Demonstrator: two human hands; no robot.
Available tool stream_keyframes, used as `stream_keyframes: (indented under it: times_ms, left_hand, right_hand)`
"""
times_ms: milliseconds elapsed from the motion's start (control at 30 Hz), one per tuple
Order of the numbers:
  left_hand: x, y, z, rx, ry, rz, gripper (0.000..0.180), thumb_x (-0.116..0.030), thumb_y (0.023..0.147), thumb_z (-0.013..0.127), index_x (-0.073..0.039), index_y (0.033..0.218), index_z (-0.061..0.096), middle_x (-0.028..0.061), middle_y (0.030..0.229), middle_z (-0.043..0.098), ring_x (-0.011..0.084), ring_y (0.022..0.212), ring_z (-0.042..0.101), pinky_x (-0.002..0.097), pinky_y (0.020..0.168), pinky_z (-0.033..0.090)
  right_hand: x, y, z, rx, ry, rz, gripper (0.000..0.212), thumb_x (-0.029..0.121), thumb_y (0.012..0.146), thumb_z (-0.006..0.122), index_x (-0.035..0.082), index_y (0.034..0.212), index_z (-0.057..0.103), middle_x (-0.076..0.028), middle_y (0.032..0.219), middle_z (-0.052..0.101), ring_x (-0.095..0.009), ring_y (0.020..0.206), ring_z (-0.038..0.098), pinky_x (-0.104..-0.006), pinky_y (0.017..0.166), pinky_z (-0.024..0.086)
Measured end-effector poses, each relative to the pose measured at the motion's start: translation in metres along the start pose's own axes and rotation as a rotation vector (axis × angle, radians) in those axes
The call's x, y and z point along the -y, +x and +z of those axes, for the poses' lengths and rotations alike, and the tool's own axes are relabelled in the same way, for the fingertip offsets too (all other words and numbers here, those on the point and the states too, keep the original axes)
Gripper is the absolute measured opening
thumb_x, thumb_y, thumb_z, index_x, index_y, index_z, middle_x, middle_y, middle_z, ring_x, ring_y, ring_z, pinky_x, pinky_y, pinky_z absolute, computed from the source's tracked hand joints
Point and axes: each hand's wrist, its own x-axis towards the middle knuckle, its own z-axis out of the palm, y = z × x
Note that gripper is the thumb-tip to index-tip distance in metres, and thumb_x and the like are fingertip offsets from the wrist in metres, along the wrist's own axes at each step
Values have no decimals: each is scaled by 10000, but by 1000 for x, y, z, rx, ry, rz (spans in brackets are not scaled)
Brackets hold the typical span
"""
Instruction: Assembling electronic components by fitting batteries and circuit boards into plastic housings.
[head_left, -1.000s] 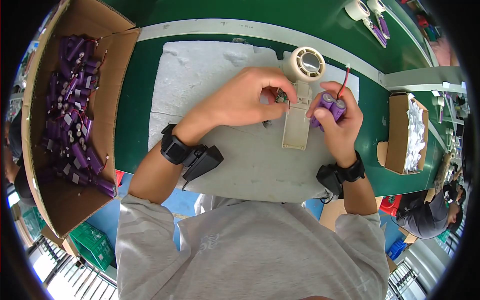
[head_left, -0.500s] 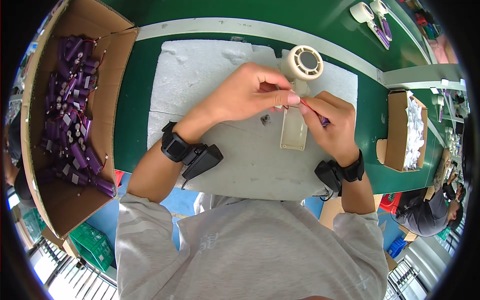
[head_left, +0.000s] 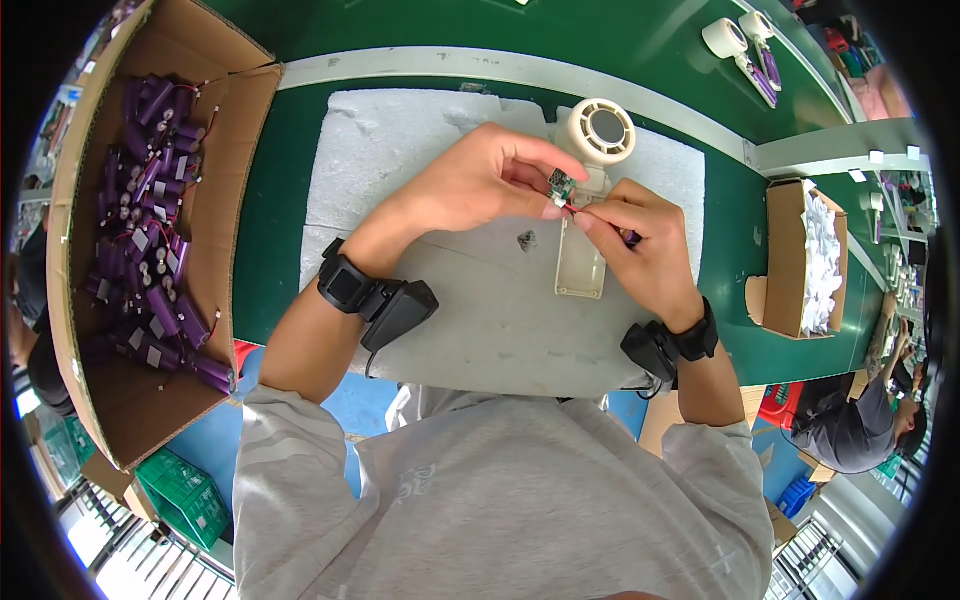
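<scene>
Between the thumb and fingers of my left hand (head_left: 490,180) is a small green circuit board (head_left: 562,184) with a white connector at its lower end. My right hand (head_left: 645,240) pinches the thin red and dark wires (head_left: 572,209) at that connector. A purple battery cell (head_left: 630,238) shows only partly, tucked under the right fingers. Just beyond both hands lies a cream handheld fan (head_left: 603,131), its round grille facing up. The fan's open handle shell (head_left: 580,268) extends toward me below the hands. Part of its neck is hidden by my fingers.
A white foam pad (head_left: 360,150) with a grey work surface (head_left: 460,330) lies under the hands. A small dark bit (head_left: 527,240) rests there. At left stands a cardboard box (head_left: 255,150) of purple cells; at right, a carton (head_left: 787,265) of white pieces. Two fans (head_left: 724,38) lie far right.
My left hand has turned, bringing the circuit board into clear view. My right hand has shifted slightly left and down, still pinching the wires. The fan appears slightly lower and to the left.
</scene>
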Motion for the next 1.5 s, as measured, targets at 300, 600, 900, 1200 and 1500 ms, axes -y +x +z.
stream_keyframes:
  times_ms: [300, 600, 900, 1200, 1500]
  left_hand:
    - [3, 2, -3, -22, 10, 37, 319, 67, 773, 695, -14, 1076, 639, 74, 930, 678, 130, 841, 653, 274, 798, 535]
    - [6, 0, 3, -121, 184, 147, 308, 80, 768, 685, -38, 1052, 671, 67, 924, 678, 117, 817, 648, 278, 735, 551]
    - [5, 0, 12, -195, 455, 304, 399, 96, 754, 635, -53, 1124, 668, 76, 954, 680, 152, 833, 653, 277, 771, 549]
    - [10, 0, 11, -227, 399, 259, 340, 79, 738, 656, -31, 1057, 694, 91, 914, 689, 149, 800, 662, 264, 720, 548]
    - [10, 0, 16, -278, 433, 283, 257, 67, 733, 673, -25, 967, 726, 91, 849, 690, 141, 719, 659, 238, 623, 520]
  right_hand:
    - [1, 2, 0, 19, 37, 73, 59, 26, 796, 692, -3, 846, 704, -40, 654, 512, -101, 530, 423, -264, 482, 309]
    - [1, 4, 1, 24, 91, 63, 61, 43, 835, 648, -8, 829, 681, -42, 639, 506, -100, 527, 414, -266, 485, 311]
    - [15, 3, 10, -254, 17, 233, 196, -1, 774, 704, 15, 962, 652, -48, 777, 625, -67, 582, 556, -188, 485, 385]
    - [1, 8, 9, -219, -121, 4, 345, 8, 700, 783, 24, 1028, 677, -61, 921, 669, -76, 594, 586, -191, 489, 438]
    - [3, 8, 11, -244, -169, -10, 325, 34, 670, 800, 39, 984, 716, -62, 879, 673, -94, 598, 583, -209, 515, 466]
